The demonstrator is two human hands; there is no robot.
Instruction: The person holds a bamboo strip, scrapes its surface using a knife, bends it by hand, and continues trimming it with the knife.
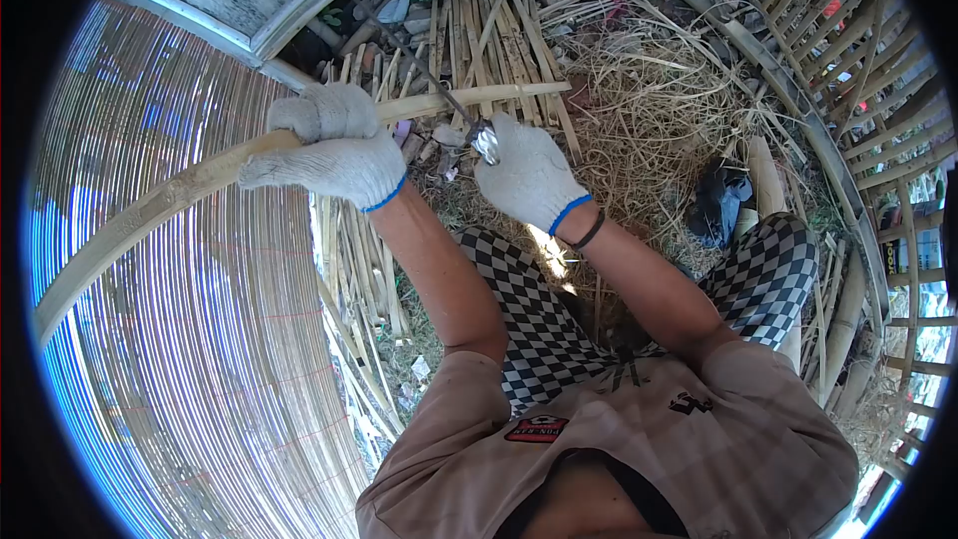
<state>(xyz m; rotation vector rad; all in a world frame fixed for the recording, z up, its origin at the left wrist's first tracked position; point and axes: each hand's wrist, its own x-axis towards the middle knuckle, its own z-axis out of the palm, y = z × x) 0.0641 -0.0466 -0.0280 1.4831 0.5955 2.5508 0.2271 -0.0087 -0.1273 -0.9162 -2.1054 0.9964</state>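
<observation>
My left hand, in a white knit glove with a blue cuff, is closed around a long bamboo strip. The strip runs from the far left edge, through my grip, to a narrow pale end beyond my right hand. My right hand, gloved the same way, is closed on the handle of a long knife. Shiny silver wrapping shows at the handle. The dark, thin blade points up and left, crossing the bamboo strip between my hands; whether it touches the strip I cannot tell.
Split bamboo strips lie in a pile ahead. Tangled shavings cover the ground to the right, near a black plastic bag. A slatted bamboo screen stands at left, a woven bamboo fence at right.
</observation>
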